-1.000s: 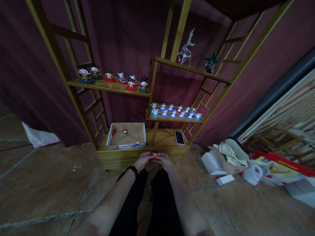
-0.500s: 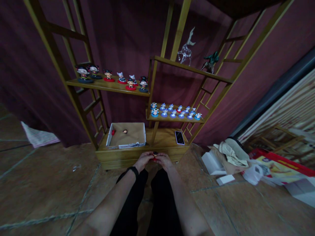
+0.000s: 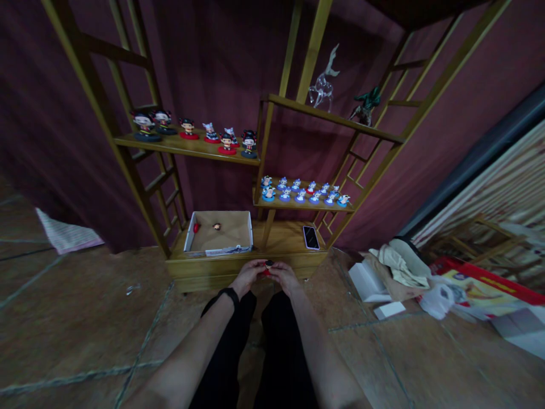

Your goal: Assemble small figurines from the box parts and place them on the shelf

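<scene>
Head view: you hold a small figurine [image 3: 268, 266] between both hands, low in front of the wooden shelf unit [image 3: 281, 243] and just above your knees. Your left hand [image 3: 248, 276] closes on it from the left, your right hand [image 3: 284, 276] from the right, and the fingertips of both meet around its red base; only its dark head shows above them. A black wristband [image 3: 230, 294] sits on your left wrist.

On the bottom board, just beyond your left hand, stands an open cardboard box [image 3: 221, 251]. Inside it lie a red piece [image 3: 196, 228] near the left wall and a tiny dark-haired head [image 3: 217, 226] near the middle, well apart from each other. A phone [image 3: 310, 237] lies flat on the same board, to the right of the box.

The left shelf carries a row of big-headed dolls [image 3: 187, 128] on red and dark bases. The lower middle shelf holds two rows of little blue-based figures [image 3: 300, 194]. On the top right shelf stand a glass deer [image 3: 323, 85] and a green figure [image 3: 367, 105]. To your right on the tiled floor [image 3: 85, 318] lies a heap of cloth and white boxes [image 3: 395, 267].
</scene>
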A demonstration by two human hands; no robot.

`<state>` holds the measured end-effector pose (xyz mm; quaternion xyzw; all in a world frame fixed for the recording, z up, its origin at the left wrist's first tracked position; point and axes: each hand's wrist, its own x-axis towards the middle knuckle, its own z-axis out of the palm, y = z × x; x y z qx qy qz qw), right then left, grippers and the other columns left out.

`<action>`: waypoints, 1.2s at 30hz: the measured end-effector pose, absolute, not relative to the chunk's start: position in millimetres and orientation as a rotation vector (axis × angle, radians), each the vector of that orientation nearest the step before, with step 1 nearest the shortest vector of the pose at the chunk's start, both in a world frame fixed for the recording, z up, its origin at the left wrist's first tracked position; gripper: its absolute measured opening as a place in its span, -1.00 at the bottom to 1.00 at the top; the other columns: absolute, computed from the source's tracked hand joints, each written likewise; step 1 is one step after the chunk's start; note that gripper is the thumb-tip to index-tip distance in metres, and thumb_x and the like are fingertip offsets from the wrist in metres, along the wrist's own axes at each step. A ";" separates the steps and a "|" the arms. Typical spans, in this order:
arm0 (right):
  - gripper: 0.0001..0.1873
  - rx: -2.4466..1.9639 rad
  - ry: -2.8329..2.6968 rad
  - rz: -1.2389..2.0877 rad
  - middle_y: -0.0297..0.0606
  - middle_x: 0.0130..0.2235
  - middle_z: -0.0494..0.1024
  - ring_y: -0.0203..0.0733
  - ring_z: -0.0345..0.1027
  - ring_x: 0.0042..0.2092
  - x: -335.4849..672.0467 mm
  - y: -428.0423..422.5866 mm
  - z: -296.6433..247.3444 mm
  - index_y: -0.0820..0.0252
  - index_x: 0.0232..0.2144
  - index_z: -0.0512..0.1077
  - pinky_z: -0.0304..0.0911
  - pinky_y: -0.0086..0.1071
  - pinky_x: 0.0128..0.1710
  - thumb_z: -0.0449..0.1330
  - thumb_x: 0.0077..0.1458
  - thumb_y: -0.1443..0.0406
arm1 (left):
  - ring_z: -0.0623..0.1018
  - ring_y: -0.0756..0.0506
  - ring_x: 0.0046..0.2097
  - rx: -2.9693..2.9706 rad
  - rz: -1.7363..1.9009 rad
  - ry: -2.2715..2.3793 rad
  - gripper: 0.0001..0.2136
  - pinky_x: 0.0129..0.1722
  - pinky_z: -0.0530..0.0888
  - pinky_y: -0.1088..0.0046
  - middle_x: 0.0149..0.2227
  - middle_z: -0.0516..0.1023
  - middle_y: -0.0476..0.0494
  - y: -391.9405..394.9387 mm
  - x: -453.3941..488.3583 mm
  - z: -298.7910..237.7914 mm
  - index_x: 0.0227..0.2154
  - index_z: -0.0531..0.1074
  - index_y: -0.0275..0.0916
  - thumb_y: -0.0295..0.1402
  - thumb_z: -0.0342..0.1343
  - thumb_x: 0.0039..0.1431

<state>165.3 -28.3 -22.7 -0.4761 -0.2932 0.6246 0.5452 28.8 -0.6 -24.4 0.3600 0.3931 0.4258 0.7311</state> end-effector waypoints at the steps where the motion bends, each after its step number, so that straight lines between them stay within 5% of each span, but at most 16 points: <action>1: -0.70 -1.137 -0.694 1.479 -0.37 -0.51 0.49 -0.27 0.40 -0.40 164.7 -28.5 -22.4 0.22 -0.61 0.37 0.31 -0.31 -0.26 0.39 -0.49 0.31 | 0.53 -0.03 -0.37 0.791 0.939 0.871 -0.72 -0.32 0.43 0.45 -0.38 0.56 -0.13 -0.6 29.0 -24.6 -0.35 0.48 -0.30 -0.47 0.26 -0.26; 24: -0.72 -1.112 -0.697 1.500 -0.31 -0.42 0.53 -0.26 0.41 -0.35 165.0 -30.3 -18.7 0.23 -0.63 0.39 0.30 -0.31 -0.22 0.39 -0.48 0.31 | 0.46 0.02 -0.42 0.970 0.975 0.921 -0.76 -0.39 0.35 0.53 -0.46 0.51 -0.04 -2.9 32.4 -23.2 -0.41 0.42 -0.29 -0.47 0.22 -0.27; 36: -0.75 -1.223 -0.748 1.438 -0.35 -0.53 0.48 -0.27 0.37 -0.43 163.2 -29.5 -21.3 0.23 -0.68 0.38 0.29 -0.32 -0.28 0.36 -0.48 0.26 | 0.46 -0.01 -0.44 1.088 0.936 0.963 -0.86 -0.41 0.35 0.51 -0.51 0.51 -0.06 -2.1 34.7 -28.5 -0.49 0.44 -0.29 -0.47 0.16 -0.25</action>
